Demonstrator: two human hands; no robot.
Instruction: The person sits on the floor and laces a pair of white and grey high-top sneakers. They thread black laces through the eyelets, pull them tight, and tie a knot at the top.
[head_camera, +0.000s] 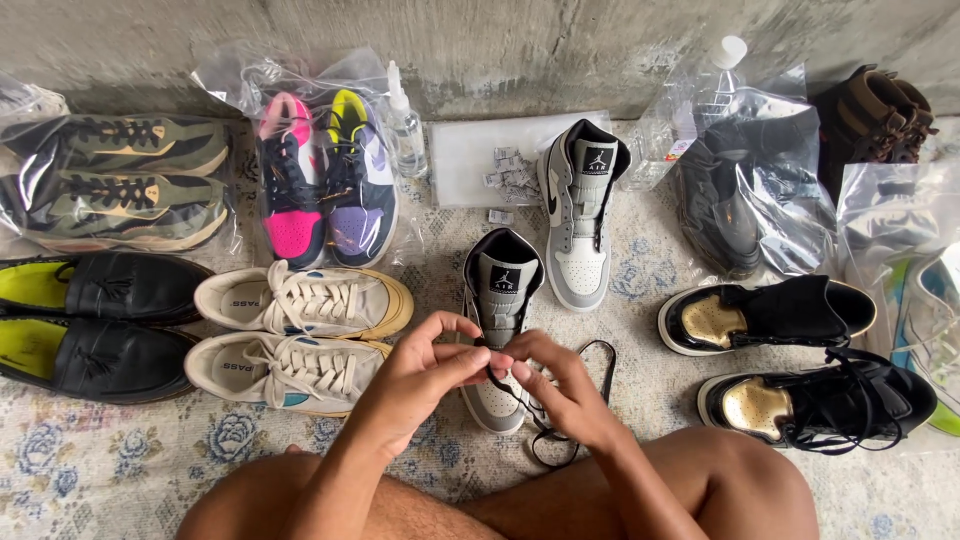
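a black lace (560, 420) is pinched between the curled fingers of the left hand (425, 370) and the right hand (560, 385), both closed tightly over the grey high-top sneaker (497, 290) lying on the patterned rug (100, 470). its mate (583, 210) is stood just beyond, upright.

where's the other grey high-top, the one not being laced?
Head view, centre top: the second grey high-top stands upright near the wall, just beyond the laced shoe, between the spray bottle and the bagged dark shoe.
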